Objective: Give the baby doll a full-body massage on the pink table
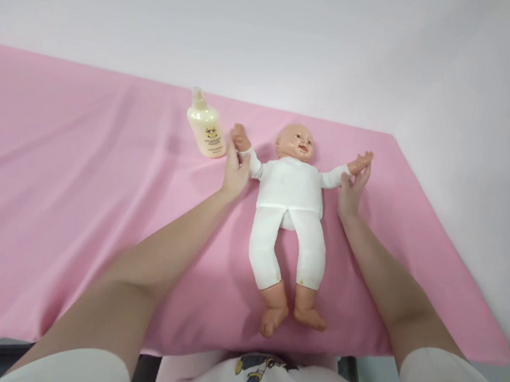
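A baby doll [291,186] in a white cloth suit lies on its back, with its head away from me and its bare feet towards me. Both its arms are spread out sideways. My left hand [236,173] grips the doll's arm on the left at the wrist, thumb on top. At the other side my right hand [352,190] holds the opposite wrist in the same way. Some of my fingers are hidden beneath the doll's arms. Just left of my left hand is a pump bottle [209,129] of pale yellow liquid.
A pink sheet [73,193] covers the table, wrinkled on the left. The table's far edge meets a white wall [256,30], and its right edge slants towards me. My body is close to the near edge.
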Demonstrator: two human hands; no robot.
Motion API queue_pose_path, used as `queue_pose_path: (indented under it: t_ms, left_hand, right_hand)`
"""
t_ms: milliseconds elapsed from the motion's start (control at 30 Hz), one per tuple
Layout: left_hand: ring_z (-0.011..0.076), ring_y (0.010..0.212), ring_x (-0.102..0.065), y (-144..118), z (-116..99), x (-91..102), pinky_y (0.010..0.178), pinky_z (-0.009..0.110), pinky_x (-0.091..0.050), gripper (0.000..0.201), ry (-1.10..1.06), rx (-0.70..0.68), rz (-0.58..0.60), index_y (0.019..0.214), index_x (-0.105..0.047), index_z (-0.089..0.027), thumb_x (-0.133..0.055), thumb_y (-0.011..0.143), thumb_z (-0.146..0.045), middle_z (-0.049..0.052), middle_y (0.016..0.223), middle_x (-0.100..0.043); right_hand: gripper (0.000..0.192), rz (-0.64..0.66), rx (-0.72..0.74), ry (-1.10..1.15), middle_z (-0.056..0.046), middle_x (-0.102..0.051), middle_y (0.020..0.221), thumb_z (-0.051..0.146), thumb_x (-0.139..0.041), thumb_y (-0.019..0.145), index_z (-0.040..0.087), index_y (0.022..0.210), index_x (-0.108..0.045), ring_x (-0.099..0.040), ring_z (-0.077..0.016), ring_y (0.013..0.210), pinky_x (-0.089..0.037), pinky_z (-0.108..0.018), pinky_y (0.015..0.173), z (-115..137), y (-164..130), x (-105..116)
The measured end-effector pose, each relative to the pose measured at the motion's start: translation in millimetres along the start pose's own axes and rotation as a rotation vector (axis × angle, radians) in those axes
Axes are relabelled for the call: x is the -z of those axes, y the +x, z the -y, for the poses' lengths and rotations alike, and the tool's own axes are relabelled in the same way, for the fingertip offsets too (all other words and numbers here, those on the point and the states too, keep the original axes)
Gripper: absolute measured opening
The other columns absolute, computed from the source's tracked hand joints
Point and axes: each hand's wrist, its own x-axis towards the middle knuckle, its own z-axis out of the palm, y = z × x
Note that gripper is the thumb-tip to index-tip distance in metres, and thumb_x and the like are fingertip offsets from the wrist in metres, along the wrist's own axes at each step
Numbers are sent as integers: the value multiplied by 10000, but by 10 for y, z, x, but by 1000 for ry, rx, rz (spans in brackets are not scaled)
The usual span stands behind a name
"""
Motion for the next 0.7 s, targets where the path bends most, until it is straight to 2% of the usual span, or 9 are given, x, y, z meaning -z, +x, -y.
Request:
queue_pose_path:
  t_ms: [67,167,267,333,433,567,633,700]
  left_hand:
    - [306,1553,-362,-42,-81,-53,1311,514,-253,687,108,-116,164,1597,-343,-254,-506,1010,-571,136,1626,-441]
    - [317,1429,-494,-77,-160,-122,1265,541,-319,500,271,-244,405,1483,-560,-246,-482,1023,-424,131,1486,-583]
    - [297,1368,-530,-91,-196,-160,1237,525,-353,466,336,-287,490,1433,-630,-272,-443,1007,-283,105,1443,-612]
    - [292,1358,-532,-102,-203,-166,1234,521,-356,484,343,-281,472,1450,-615,-276,-434,1002,-262,100,1440,-611]
    - [309,1397,-498,-125,-192,-154,1256,537,-322,496,329,-240,395,1495,-551,-243,-454,1022,-358,131,1474,-585]
    - [297,1541,-360,-104,-100,-103,1316,511,-222,664,170,-169,187,1586,-346,-217,-464,1025,-553,162,1628,-425]
    - [262,1604,-258,-51,-16,-63,1343,468,-163,723,77,-87,74,1597,-283,-243,-470,1009,-621,138,1683,-341]
    - [221,1640,-147,19,77,-21,1359,437,-108,724,4,19,-20,1585,-283,-284,-491,995,-650,97,1706,-305]
  right_hand:
    - [809,129,61,-48,-101,-267,1720,580,-526,960,319,1636,-167,-316,-293,1584,-368,-571,1248,37,-20,-33]
    - [600,344,102,-146,-88,-495,1590,519,-508,982,312,1541,-440,-455,-303,1488,-338,-570,1271,45,-67,-91]
    - [445,467,169,-239,-73,-642,1421,415,-459,1002,318,1407,-618,-538,-289,1393,-324,-560,1286,23,-99,-128]
    - [445,467,176,-244,-69,-644,1416,399,-450,1006,326,1414,-613,-540,-282,1389,-315,-557,1291,8,-106,-134]
    - [549,373,137,-170,-93,-540,1543,494,-480,1002,304,1518,-480,-475,-285,1466,-302,-551,1296,-5,-98,-121]
    - [777,177,100,-60,-137,-317,1689,581,-511,975,264,1622,-220,-339,-284,1569,-331,-549,1276,-73,-46,-79]
    - [792,75,66,-36,-141,-276,1704,532,-524,964,260,1623,-178,-324,-268,1579,-336,-547,1272,-191,-12,-46]
    - [777,-34,-32,-6,-159,-278,1696,468,-512,954,243,1616,-172,-361,-258,1560,-361,-543,1258,-377,15,-2]
